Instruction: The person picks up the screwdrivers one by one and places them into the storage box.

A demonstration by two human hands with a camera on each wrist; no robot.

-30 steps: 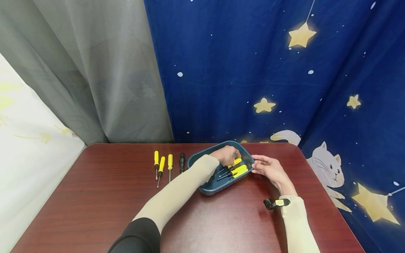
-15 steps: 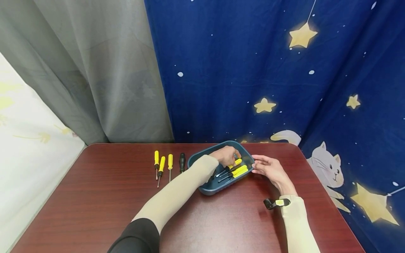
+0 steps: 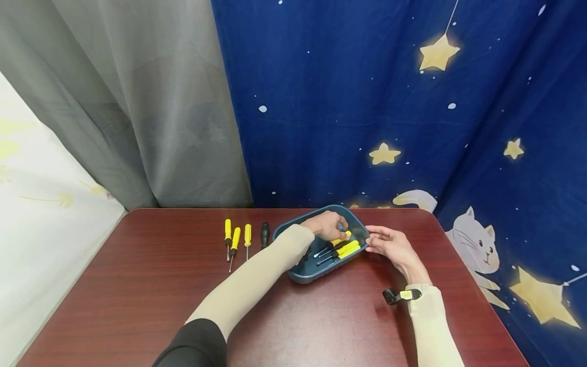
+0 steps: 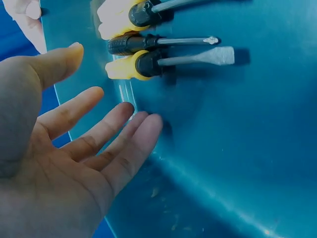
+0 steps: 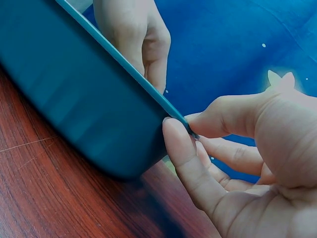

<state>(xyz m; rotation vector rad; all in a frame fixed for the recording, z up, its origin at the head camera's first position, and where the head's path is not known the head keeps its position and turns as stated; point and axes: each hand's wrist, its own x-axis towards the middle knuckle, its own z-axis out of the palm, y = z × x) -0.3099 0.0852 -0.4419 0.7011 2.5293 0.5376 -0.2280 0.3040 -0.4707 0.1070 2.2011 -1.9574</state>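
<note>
My left hand [image 4: 84, 163] reaches into a dark blue-green tray [image 3: 304, 279], its fingers loosely extended with nothing between them. The thumb is apart from the fingers, close to the yellow handle of a flat-blade screwdriver [image 4: 130, 68]. Beside that one lie a black-handled screwdriver [image 4: 131, 44] and further yellow-handled screwdrivers [image 3: 348, 248], side by side with handles toward the tray's right end. My right hand [image 3: 390, 247] pinches the rim at the tray's right corner between thumb and fingers, as the right wrist view shows. The left forearm hides part of the tray in the head view.
Left of the tray, several screwdrivers lie in a row on the reddish-brown table [image 3: 151, 285]: yellow-handled screwdrivers [image 3: 228, 230] and a black-handled screwdriver [image 3: 265, 234]. A grey curtain [image 3: 183, 127] and a blue star-patterned curtain [image 3: 321, 127] hang behind the table's far edge.
The left hand's thumb and fingers have shifted slightly inside the tray, nearer the yellow handle. The right hand and the tray stay in place.
</note>
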